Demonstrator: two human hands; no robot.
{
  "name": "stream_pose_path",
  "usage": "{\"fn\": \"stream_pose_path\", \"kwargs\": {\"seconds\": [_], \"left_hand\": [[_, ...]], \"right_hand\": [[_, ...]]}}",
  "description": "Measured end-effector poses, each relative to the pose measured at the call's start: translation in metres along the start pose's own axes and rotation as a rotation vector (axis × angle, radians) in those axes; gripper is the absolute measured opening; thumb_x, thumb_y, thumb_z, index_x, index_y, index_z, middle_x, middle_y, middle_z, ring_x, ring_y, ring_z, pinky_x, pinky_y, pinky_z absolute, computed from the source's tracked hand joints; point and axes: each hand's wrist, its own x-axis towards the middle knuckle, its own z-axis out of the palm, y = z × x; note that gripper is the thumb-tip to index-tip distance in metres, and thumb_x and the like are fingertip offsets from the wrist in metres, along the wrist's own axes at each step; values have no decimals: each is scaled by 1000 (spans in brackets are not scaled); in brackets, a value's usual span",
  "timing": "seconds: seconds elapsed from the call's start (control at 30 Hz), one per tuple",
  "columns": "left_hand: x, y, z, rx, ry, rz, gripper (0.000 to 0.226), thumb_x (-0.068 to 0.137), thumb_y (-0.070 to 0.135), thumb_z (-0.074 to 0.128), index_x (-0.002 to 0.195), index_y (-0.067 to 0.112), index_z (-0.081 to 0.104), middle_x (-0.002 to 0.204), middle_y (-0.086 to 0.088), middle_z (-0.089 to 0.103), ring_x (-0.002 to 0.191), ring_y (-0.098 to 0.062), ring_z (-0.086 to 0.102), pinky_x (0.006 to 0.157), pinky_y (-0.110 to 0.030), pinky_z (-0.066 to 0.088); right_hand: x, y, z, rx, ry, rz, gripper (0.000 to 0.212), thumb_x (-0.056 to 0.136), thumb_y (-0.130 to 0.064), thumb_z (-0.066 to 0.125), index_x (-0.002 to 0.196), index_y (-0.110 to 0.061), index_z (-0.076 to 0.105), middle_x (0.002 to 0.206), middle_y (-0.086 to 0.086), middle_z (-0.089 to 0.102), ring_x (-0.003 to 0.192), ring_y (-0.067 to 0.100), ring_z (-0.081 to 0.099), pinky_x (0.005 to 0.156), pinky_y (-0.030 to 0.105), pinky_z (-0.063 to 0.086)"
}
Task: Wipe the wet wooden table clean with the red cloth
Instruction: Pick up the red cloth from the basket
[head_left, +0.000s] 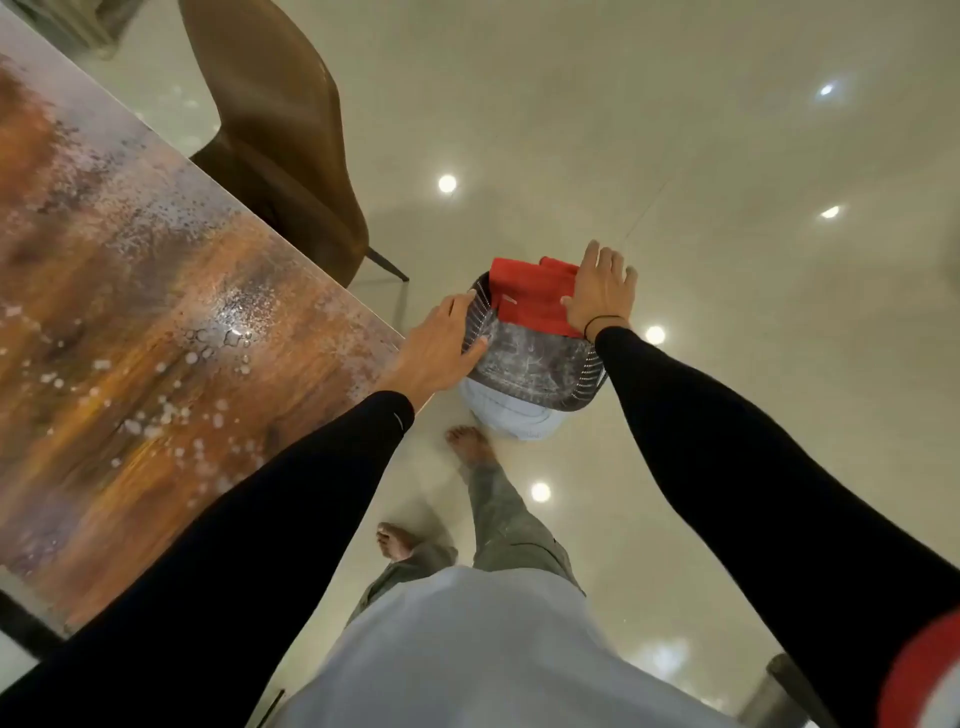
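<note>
The red cloth (527, 299) lies folded on top of a dark plastic basket (530, 364) with perforated sides, held over the floor just right of the table's corner. My left hand (441, 345) grips the basket's left rim, thumb on its scuffed grey surface. My right hand (602, 291) lies flat on the cloth's right edge with its fingers spread. The wooden table (156, 312) fills the left of the view, its top covered in water drops and whitish wet patches.
A brown chair (275, 130) stands at the table's far edge. A pale blue object (511, 415) sits under the basket. My bare feet (467, 444) are on the glossy light floor. A grey metal object (779, 691) stands at the bottom right.
</note>
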Motion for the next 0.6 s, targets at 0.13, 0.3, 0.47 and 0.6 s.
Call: {"fn": "stream_pose_path", "kwargs": {"seconds": [0.13,0.3,0.47,0.6], "left_hand": [[0,-7,1,-15,-8,-46,62,108,36,57,160,9,36,149,-10,50,126,-28,60,101,-47,56],[-1,-16,4,-46,-33,-91,60,108,35,60,158,11,39,154,-10,49,135,-27,56,109,-45,53],[3,-15,4,-78,-37,-89,61,108,34,61,160,10,38,154,-11,49,134,-28,57,109,-45,53],[2,-12,5,-121,-37,-45,72,104,29,67,163,11,31,156,-11,44,134,-29,55,106,-46,54]], "right_hand": [[19,4,-1,-72,-35,19,58,100,-22,72,148,0,48,150,19,48,143,38,42,121,56,34],[21,5,5,-85,-44,-9,35,97,-5,62,131,-2,61,142,20,51,138,39,44,118,54,34],[14,6,7,-20,-17,-129,37,102,-8,54,139,0,53,140,22,56,132,40,50,108,49,43],[-7,6,8,62,-55,-225,38,104,-6,51,142,-1,49,133,24,56,122,41,53,97,51,50]]}}
